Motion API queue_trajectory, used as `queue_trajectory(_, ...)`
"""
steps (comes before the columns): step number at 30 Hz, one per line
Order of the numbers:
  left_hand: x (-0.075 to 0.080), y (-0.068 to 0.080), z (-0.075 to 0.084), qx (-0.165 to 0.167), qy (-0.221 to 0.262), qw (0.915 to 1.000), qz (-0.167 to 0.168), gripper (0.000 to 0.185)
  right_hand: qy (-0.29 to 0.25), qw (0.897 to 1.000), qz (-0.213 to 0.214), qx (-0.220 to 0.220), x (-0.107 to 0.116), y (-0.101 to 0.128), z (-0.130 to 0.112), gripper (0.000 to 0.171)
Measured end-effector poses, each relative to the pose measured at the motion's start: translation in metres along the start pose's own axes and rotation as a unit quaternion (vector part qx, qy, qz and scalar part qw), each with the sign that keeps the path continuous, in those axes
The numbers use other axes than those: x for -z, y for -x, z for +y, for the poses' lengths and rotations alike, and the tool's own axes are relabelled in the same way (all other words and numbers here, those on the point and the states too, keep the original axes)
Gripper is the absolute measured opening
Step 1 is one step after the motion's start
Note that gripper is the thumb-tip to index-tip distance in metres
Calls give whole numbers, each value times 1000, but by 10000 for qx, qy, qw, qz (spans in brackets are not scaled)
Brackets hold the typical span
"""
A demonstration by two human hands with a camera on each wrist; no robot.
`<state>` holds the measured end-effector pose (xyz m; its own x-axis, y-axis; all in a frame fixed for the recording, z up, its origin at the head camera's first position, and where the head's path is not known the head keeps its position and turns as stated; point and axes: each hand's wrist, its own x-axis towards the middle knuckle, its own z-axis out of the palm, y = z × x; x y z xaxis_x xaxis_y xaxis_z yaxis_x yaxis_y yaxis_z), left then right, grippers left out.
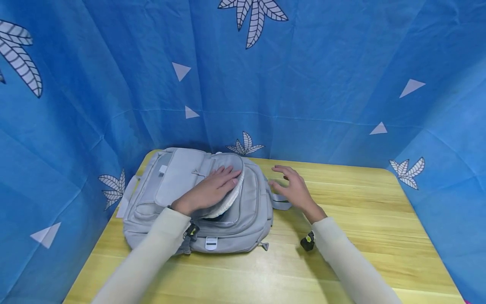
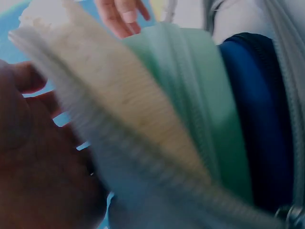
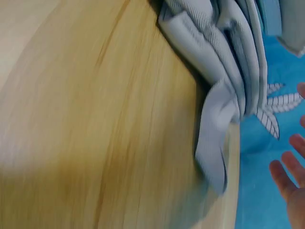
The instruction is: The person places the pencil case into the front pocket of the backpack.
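A grey backpack (image 1: 184, 164) lies on the left part of the table, its zipped compartment gaping. My left hand (image 1: 210, 188) rests with extended fingers on the raised flap of that compartment. Inside the opening, the left wrist view shows a cream, fuzzy-textured item (image 2: 119, 90), a mint-green zippered item (image 2: 212, 86) and a dark blue item (image 2: 257, 109) side by side; their lower parts are hidden. Just right of the backpack my right hand (image 1: 298, 190) hovers with loosely bent fingers, holding nothing. A grey strap loop (image 3: 214, 133) sticks out of the backpack below it.
The wooden table (image 1: 360, 211) extends to the right of the backpack. Blue curtains (image 1: 322, 84) with white leaf and triangle prints hang behind it and on both sides. A zipper pull (image 1: 264, 245) dangles at the backpack's near right corner.
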<state>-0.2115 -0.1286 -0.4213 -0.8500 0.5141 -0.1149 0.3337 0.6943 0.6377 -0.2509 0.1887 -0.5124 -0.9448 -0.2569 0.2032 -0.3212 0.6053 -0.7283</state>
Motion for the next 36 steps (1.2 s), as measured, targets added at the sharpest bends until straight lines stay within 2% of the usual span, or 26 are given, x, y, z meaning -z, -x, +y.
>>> queue_trajectory(3, -7, -3, 2, 5, -538, 9985, -24, 57, 113, 9999, 13, -115, 10, 3, 7, 58)
queue_trajectory(7, -13, -8, 4, 172, -1082, 9939, -83, 62, 205, 9992, 149, -315, 21, 6, 12, 60)
queue_trajectory(13, -21, -16, 12, 456, -1772, 9826, -315, 67, 337, 9974, 207, -595, 35, 9, 16, 62)
queue_trajectory(21, -26, -21, 25, 662, -2726, 9588, -450, 64, 1032, 9925, 157, -637, 48, 9, 17, 68)
queue_trajectory(26, -27, -26, 31, 693, -3349, 9382, -523, 65, 1439, 9868, 51, -740, 56, 5, 14, 74)
queue_trajectory(29, -25, -29, 34, 770, -3578, 9285, -632, 66, 1670, 9826, -67, -811, 59, 1, 13, 77)
queue_trajectory(31, -22, -32, 36, 858, -3623, 9252, -736, 64, 1833, 9795, -132, -826, 62, -3, 12, 79)
queue_trajectory(33, -17, -35, 40, 974, -3601, 9232, -921, 60, 2010, 9762, -161, -802, 66, -8, 13, 81)
queue_trajectory(36, -6, -44, 45, 1147, -3373, 9257, -1272, 55, 2272, 9707, -152, -765, 71, -15, 13, 82)
